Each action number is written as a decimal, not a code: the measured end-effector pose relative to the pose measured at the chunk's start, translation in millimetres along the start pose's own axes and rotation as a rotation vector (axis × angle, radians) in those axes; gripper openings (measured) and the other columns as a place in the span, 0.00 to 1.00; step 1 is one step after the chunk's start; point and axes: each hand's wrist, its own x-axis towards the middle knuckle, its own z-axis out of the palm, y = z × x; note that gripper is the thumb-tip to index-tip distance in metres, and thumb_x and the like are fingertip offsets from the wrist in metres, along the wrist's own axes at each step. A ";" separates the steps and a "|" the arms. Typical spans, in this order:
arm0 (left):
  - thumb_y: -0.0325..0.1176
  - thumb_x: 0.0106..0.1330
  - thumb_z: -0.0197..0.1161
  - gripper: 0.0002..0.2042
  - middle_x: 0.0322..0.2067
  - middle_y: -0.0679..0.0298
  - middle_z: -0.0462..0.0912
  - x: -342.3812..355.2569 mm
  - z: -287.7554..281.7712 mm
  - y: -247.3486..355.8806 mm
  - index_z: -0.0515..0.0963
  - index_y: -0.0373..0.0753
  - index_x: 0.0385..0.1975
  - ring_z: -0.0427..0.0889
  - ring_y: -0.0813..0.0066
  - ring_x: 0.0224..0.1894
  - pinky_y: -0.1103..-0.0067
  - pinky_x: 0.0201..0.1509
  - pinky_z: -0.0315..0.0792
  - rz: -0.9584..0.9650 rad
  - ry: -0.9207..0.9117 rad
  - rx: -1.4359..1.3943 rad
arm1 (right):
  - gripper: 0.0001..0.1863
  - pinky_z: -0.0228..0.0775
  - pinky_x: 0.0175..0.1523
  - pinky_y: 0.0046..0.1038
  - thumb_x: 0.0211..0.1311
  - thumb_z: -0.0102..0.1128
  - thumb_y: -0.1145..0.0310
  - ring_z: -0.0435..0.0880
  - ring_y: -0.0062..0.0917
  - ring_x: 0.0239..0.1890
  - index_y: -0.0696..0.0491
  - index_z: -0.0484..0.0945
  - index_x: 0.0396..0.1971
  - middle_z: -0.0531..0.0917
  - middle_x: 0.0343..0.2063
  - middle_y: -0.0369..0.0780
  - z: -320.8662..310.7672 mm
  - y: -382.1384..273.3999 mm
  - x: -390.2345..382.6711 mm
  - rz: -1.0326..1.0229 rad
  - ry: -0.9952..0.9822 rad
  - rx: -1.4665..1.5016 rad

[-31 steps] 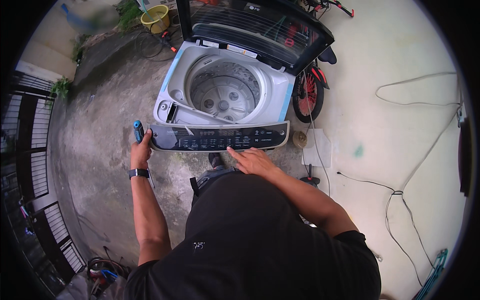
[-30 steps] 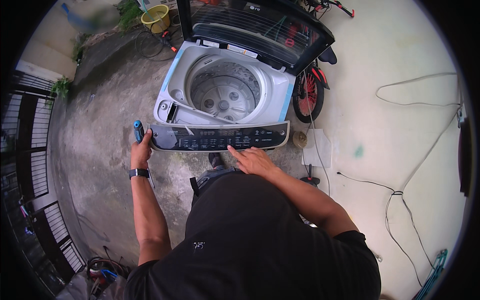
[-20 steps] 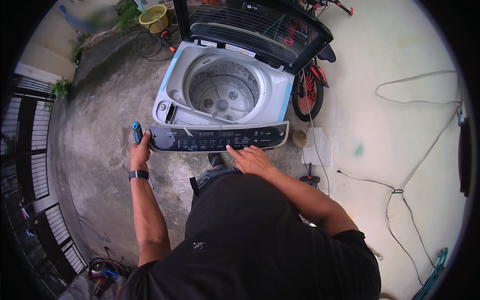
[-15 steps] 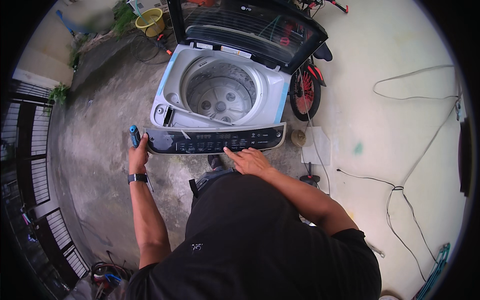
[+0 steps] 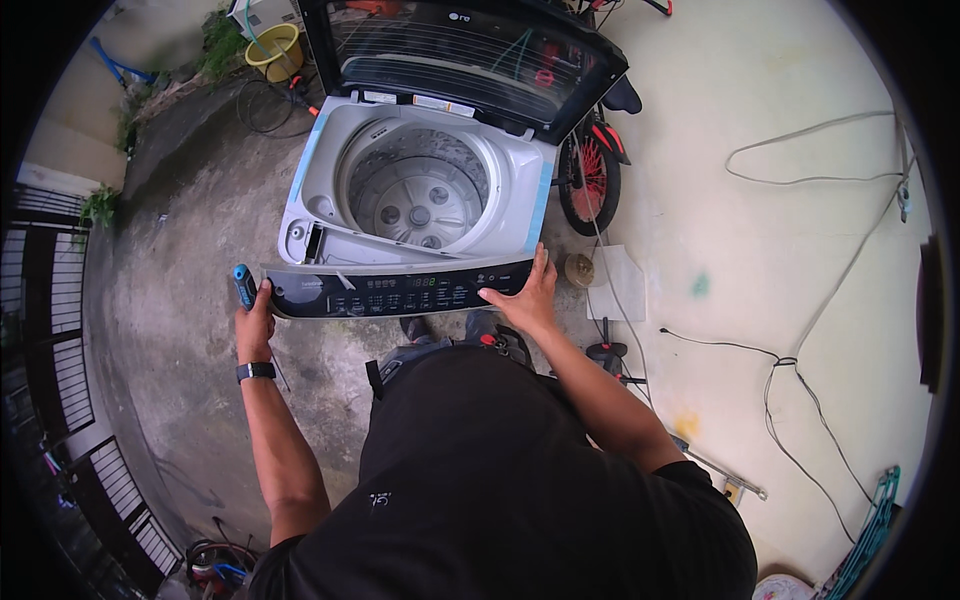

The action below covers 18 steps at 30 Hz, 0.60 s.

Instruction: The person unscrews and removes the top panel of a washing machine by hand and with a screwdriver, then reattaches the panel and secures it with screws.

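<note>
The long black control panel of a top-loading washing machine is tilted out along the machine's near edge, with green digits lit on its display. My left hand is closed on a screwdriver with a blue and black handle. Its thin shaft points down past my wrist, and the same hand's thumb rests against the panel's left end. My right hand spans the panel's right end: the thumb presses on the front face, the fingers lie at the end edge. The washer's dark glass lid stands raised, showing the metal drum.
A bicycle wheel with red spokes stands right of the washer, near a pale wall with hanging cables. A yellow basin sits at the far left on the concrete floor. Dark gates line the left side.
My right hand has gone from pointing a finger at the panel's middle buttons to holding its right end. The display digits have turned green. The view has shifted slightly.
</note>
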 end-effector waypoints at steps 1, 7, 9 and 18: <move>0.53 0.64 0.73 0.21 0.14 0.76 0.68 -1.1 -1.7 0.8 0.72 0.48 0.21 0.62 0.86 0.13 0.82 0.17 0.51 0.011 0.009 0.007 | 0.79 0.56 0.74 0.53 0.38 0.84 0.40 0.57 0.60 0.71 0.48 0.32 0.79 0.49 0.70 0.63 2.9 0.3 -0.4 -0.002 0.010 -0.009; 0.54 0.64 0.73 0.22 0.14 0.76 0.68 -3.2 -6.5 -4.3 0.71 0.47 0.20 0.63 0.85 0.13 0.81 0.18 0.52 0.012 0.037 0.040 | 0.78 0.56 0.74 0.52 0.38 0.84 0.41 0.57 0.59 0.71 0.49 0.32 0.79 0.50 0.70 0.63 -6.1 -25.0 -7.6 0.151 -0.080 -0.093; 0.56 0.64 0.73 0.23 0.13 0.76 0.67 -3.6 -3.4 0.4 0.71 0.49 0.19 0.61 0.85 0.12 0.81 0.17 0.50 0.034 0.042 0.065 | 0.78 0.57 0.75 0.51 0.38 0.85 0.43 0.57 0.59 0.72 0.51 0.34 0.79 0.52 0.69 0.63 -5.7 -22.7 -9.7 0.142 -0.056 -0.080; 0.58 0.61 0.73 0.24 0.13 0.74 0.68 20.2 7.2 12.9 0.71 0.48 0.18 0.64 0.84 0.12 0.81 0.17 0.52 0.096 0.102 0.180 | 0.70 0.57 0.76 0.44 0.43 0.85 0.47 0.59 0.47 0.74 0.56 0.45 0.78 0.57 0.71 0.56 -17.5 14.7 3.2 0.212 -0.102 0.327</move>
